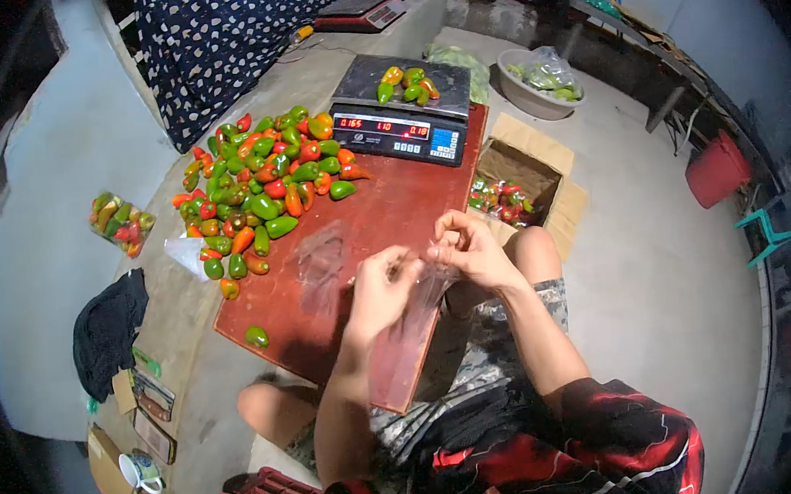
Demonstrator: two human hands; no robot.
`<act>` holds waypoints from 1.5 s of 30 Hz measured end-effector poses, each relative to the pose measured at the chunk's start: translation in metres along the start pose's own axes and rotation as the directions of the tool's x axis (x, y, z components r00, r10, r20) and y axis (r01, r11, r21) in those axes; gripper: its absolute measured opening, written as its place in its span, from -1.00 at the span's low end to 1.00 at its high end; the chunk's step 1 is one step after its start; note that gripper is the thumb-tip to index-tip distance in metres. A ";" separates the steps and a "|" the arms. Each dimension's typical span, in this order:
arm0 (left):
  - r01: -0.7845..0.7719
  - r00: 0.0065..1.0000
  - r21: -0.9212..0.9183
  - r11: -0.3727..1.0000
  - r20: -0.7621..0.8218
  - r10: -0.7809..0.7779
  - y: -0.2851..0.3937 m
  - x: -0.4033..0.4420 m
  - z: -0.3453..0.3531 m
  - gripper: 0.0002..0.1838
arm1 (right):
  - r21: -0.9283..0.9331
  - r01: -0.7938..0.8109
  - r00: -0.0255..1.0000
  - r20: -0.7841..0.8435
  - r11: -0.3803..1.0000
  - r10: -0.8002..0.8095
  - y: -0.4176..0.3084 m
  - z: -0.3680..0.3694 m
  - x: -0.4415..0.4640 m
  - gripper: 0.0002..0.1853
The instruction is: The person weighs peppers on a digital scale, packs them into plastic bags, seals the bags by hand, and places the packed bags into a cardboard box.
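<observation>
In front of the scale point(396, 137), the left hand point(380, 292) and right hand point(482, 255) both pinch the top edge of a clear plastic bag point(414, 316). Heaped peppers point(263, 206) lie left of the scale; loose peppers point(413, 77) rest on it.

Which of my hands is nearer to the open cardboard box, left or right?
Right. Your right hand is left of the cardboard box and closer to your body; your left hand is farther left, over the red tabletop.
</observation>
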State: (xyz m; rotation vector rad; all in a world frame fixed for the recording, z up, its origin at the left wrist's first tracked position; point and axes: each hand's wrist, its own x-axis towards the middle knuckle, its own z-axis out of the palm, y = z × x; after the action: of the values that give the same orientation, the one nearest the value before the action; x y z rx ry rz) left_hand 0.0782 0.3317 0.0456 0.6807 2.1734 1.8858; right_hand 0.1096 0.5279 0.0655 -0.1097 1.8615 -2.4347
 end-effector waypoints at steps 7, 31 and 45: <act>-0.079 0.989 -0.339 0.937 -0.143 0.032 0.040 0.013 -0.034 -0.82 | -0.604 0.185 0.982 0.093 0.775 -0.162 -0.010 0.005 -0.006 -0.62; -0.063 0.839 -0.632 0.772 -0.453 -0.303 -0.087 -0.020 -0.177 -0.83 | -0.037 -0.146 0.989 -0.035 0.989 0.144 0.012 -0.013 0.001 -0.56; -0.039 0.837 -0.603 0.797 -0.454 -0.303 -0.085 -0.031 -0.178 -0.83 | -0.642 -0.182 0.942 -0.331 0.745 -0.055 0.053 0.019 0.008 -0.80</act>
State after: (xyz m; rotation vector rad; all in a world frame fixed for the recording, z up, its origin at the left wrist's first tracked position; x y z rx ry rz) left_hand 0.0110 0.1522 -0.0101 -0.1546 1.5991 2.7010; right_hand 0.1043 0.4951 0.0192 0.3474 2.7528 -1.6837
